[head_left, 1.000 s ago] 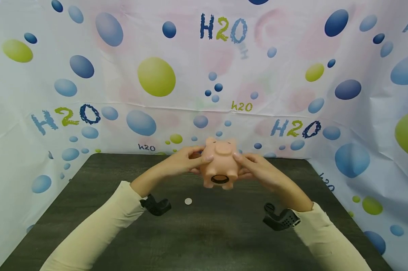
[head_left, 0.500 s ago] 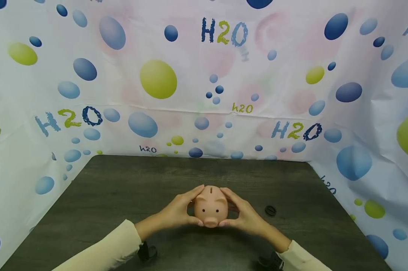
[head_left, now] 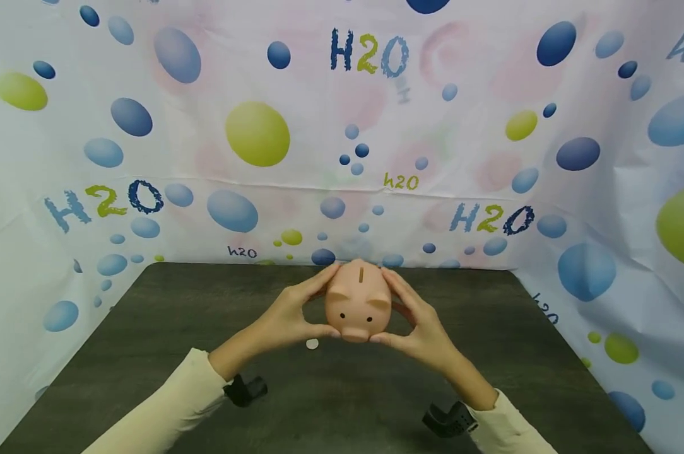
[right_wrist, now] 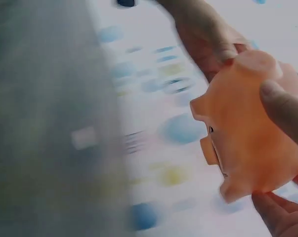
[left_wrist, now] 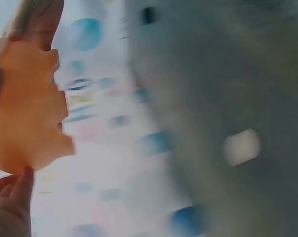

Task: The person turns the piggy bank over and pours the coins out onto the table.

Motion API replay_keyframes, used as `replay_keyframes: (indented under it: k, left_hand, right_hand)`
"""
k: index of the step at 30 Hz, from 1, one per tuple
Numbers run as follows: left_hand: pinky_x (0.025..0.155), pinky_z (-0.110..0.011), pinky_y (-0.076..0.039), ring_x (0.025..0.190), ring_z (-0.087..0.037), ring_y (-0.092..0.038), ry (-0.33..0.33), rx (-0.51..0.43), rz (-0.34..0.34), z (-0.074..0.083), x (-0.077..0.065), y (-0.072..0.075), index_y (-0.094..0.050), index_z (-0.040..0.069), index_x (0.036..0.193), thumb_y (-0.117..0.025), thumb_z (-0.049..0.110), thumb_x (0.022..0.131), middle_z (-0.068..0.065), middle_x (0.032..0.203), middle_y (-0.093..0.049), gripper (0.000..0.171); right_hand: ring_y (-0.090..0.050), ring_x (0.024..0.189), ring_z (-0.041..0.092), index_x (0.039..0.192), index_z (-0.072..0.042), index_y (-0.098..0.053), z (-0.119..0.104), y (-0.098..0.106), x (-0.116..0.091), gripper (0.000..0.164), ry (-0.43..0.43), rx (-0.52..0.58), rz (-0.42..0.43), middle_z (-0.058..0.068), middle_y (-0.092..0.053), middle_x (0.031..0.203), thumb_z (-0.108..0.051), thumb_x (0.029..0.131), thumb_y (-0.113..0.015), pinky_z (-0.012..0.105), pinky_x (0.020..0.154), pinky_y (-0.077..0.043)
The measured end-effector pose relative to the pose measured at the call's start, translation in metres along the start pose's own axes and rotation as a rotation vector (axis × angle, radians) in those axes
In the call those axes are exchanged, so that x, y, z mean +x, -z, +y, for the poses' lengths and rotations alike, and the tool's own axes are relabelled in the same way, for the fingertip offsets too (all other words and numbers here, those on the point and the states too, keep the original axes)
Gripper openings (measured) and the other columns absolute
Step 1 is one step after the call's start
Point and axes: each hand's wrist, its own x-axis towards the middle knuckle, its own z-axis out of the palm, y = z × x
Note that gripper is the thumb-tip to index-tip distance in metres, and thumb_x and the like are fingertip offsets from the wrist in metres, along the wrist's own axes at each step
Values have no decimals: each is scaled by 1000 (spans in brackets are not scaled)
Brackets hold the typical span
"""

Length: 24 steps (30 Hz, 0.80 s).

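A pink piggy bank [head_left: 358, 299] is held up in front of me, its snout towards me and the coin slot [head_left: 361, 275] showing on its back. My left hand [head_left: 285, 320] grips one side, thumb near the snout and fingers spread up along the flank. On the other side my right hand [head_left: 427, 331] grips it the same way. Seen from the right wrist, the piggy bank [right_wrist: 252, 128] shows its stubby feet and the edge of a dark-rimmed opening in its belly. A pale round coin [head_left: 312, 343] lies on the table just below my left thumb.
The dark wood-look table [head_left: 342, 403] spreads beneath my arms. Behind and at both sides hangs a white backdrop [head_left: 313, 82] with blue and green dots. A black wrist camera [head_left: 245, 391] sits at my left cuff, another wrist camera [head_left: 448, 421] at the right.
Both hands have turned the piggy bank from belly opening facing me to its face, lowering it then raising it again. The coin is visible again; the black round plug on the table is now hidden.
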Motion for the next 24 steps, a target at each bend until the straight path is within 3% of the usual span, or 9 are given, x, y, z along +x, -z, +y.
replay_keyframes:
  k: [3,6,10,16,21,24]
  left_hand:
    - [101,-29,-46,130,-29,-47,188,-78,-60,-19,-16,-18,-23,-3,150,-83,15,75,-20,151,-33,98]
    - [100,-33,-48,126,-30,-51,307,-105,-86,-31,-28,-32,-26,-4,149,-83,21,74,-21,148,-37,98]
    - [100,-41,-47,125,-30,-53,322,-102,-74,-29,-28,-32,-27,-2,149,-85,22,73,-20,148,-38,98]
    - [100,-45,-47,125,-30,-52,319,-108,-73,-24,-23,-24,-29,-1,149,-83,25,76,-19,148,-39,94]
    - [94,-38,-53,119,-28,-58,345,-127,-60,-21,-20,-19,-37,-1,145,-74,28,86,-19,139,-50,75]
    - [83,-36,-58,106,-24,-66,425,-99,-43,-21,-16,-18,-45,0,141,-63,36,93,-17,127,-61,63]
  right_hand:
    - [-41,134,29,150,4,-23,11,-13,-15,92,-130,47,-62,28,-28,150,1,77,-78,33,101,-47]
    - [-43,131,40,151,-1,-24,25,-23,-29,90,-259,93,-107,25,-29,151,-7,79,-78,35,100,-48]
    - [-41,132,41,152,-6,-23,36,-24,-34,91,-291,113,-103,20,-25,154,-13,80,-78,34,102,-47]
    - [-42,131,42,152,-6,-23,33,-19,-28,88,-300,140,-113,22,-27,153,-10,83,-76,32,101,-47]
    - [-53,121,42,149,1,-29,29,-15,-25,69,-387,186,-104,28,-37,145,-11,92,-66,30,92,-54]
    - [-60,113,37,144,5,-36,28,-14,-22,53,-458,210,-98,29,-46,137,-17,100,-54,33,87,-56]
